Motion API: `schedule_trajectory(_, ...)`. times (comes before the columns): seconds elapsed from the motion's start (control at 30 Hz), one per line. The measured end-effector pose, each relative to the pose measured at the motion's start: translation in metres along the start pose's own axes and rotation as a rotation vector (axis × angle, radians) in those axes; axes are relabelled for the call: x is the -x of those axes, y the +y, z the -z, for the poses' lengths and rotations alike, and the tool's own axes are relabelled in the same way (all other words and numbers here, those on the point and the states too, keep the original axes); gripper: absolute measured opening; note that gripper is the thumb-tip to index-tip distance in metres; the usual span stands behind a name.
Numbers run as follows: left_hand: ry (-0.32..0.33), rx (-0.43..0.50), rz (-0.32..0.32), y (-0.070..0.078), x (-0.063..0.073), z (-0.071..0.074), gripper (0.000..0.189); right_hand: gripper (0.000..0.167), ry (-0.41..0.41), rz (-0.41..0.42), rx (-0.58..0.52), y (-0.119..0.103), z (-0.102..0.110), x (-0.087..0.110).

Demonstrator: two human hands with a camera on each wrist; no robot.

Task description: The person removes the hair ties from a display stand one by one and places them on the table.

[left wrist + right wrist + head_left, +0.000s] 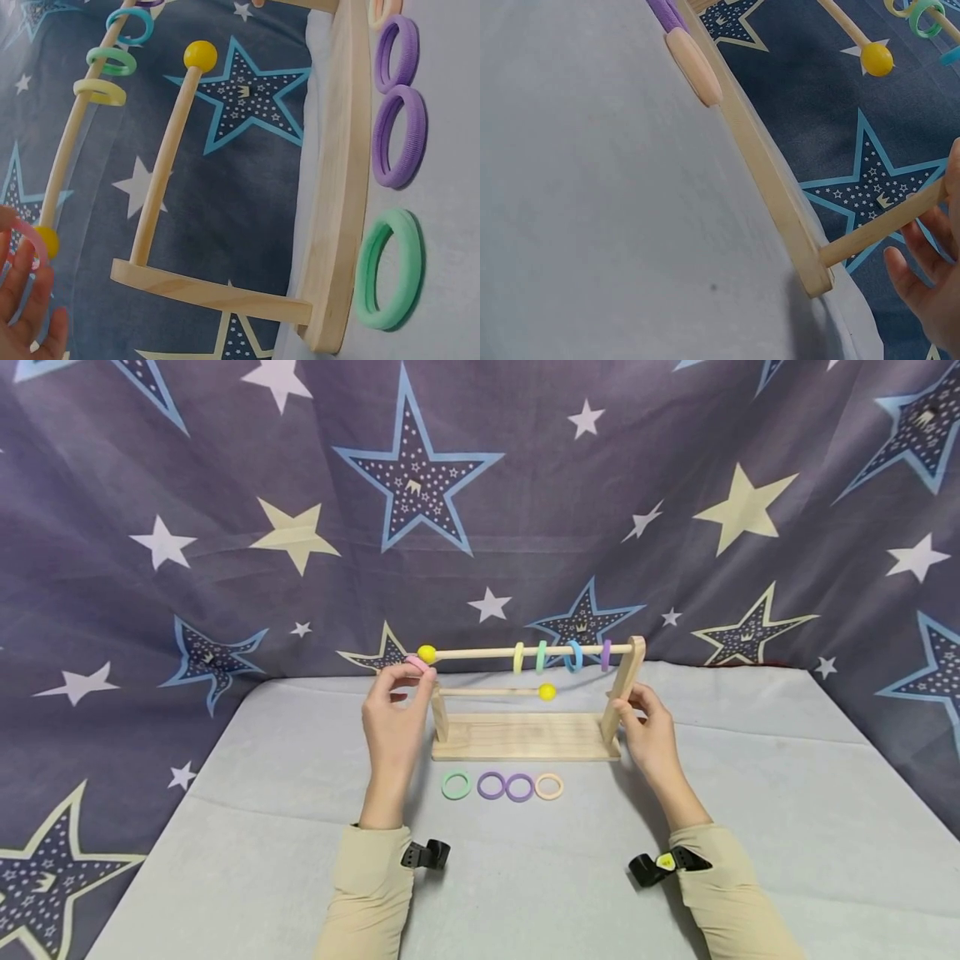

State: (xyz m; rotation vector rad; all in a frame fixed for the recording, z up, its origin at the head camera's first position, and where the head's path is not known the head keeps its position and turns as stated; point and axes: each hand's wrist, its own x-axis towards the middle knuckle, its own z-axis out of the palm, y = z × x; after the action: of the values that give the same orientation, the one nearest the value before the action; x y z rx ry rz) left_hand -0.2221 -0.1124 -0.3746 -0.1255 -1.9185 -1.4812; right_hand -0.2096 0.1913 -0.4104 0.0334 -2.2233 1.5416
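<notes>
My left hand [393,714] pinches a pink hair tie [36,241] between thumb and fingers, right at the yellow ball [427,653] on the left end of a wooden stand's upper rod [476,653]. Along that rod hang a yellow hair tie [518,658], a green one, a blue one [578,657] and a purple one [605,655]. At the right, my right hand [651,731] grips the stand's tall upright [626,681], thumb in front and fingers behind. A shorter lower rod [166,161], bare and ball-tipped, extends from the left upright.
In front of the stand's base [525,739], a row of hair ties lies on the grey cloth: a green one [444,786], two purple ones and a peach one [694,66]. A star-patterned curtain [480,568] hangs behind the table.
</notes>
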Motion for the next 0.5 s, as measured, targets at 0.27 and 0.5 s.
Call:
schedule_trajectory(0.27, -0.055, 0.067, -0.081, 0.005, 0.002, -0.002, 0.015, 0.034, 0.009, -0.029, 0.006, 0.038, -0.003, -0.011)
schedule_trajectory(0.5, -0.119, 0.097, -0.135, 0.005, 0.004, -0.005, 0.013, 0.033, 0.010, -0.023, -0.007, 0.027, -0.003, -0.008)
